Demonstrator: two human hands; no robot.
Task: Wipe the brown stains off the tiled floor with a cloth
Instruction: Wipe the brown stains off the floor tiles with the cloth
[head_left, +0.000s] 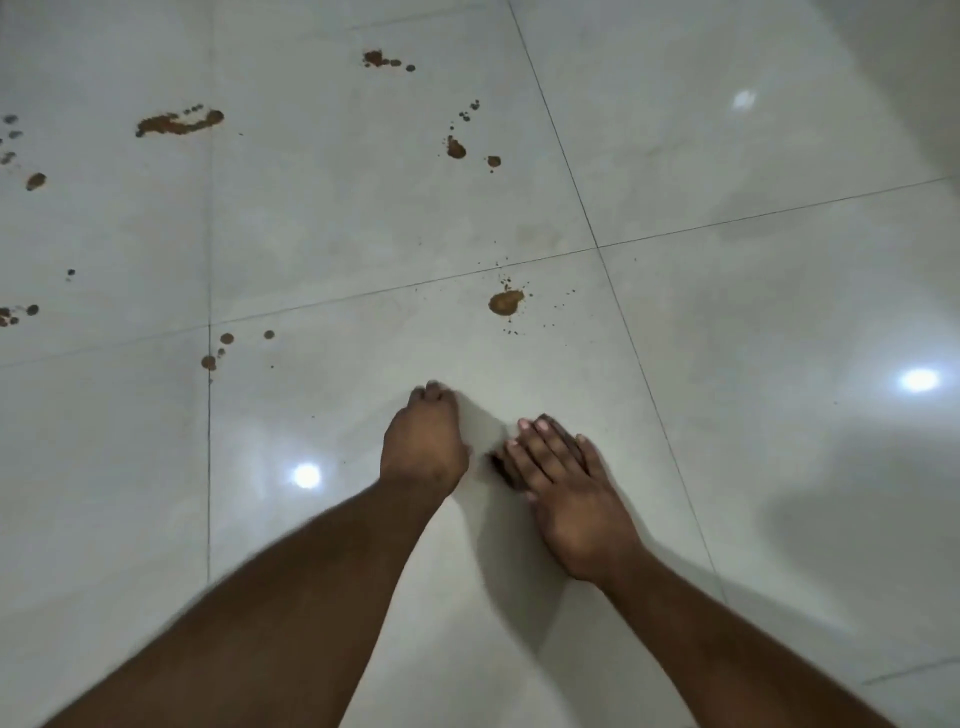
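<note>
**A:** Head view, starting at the hands. Left hand (423, 441) is low over the tiled floor (779, 322), its fingers curled under near the tips, and nothing shows in its grip. I cannot tell whether the knuckles touch the tile.

**B:** And the other?

**A:** Right hand (563, 483) sits just beside it, fingers straight and together, palm down, carrying nothing. No cloth shows anywhere in view.

**B:** So where does the work lie from there?

**A:** Ahead of both hands. The nearest brown stain (505, 302) is a round blot with fine spatter around it, on the same tile as the hands, just short of the grout line, forward and between the two of them, perhaps slightly nearer the right. A small drop cluster (218, 351) hugs the grout line forward and to the left, nearer the left hand.

**B:** Beyond that?

**A:** A teardrop pair (467, 151) one tile further on, a long smear (179, 122) lying crosswise far left, another patch (382, 58) at the top, and more drops (21, 312) at the left edge.

**B:** Judgement?

**A:** Wiping has not begun; a cloth must be fetched first, then the reach runs straight forward.
</note>
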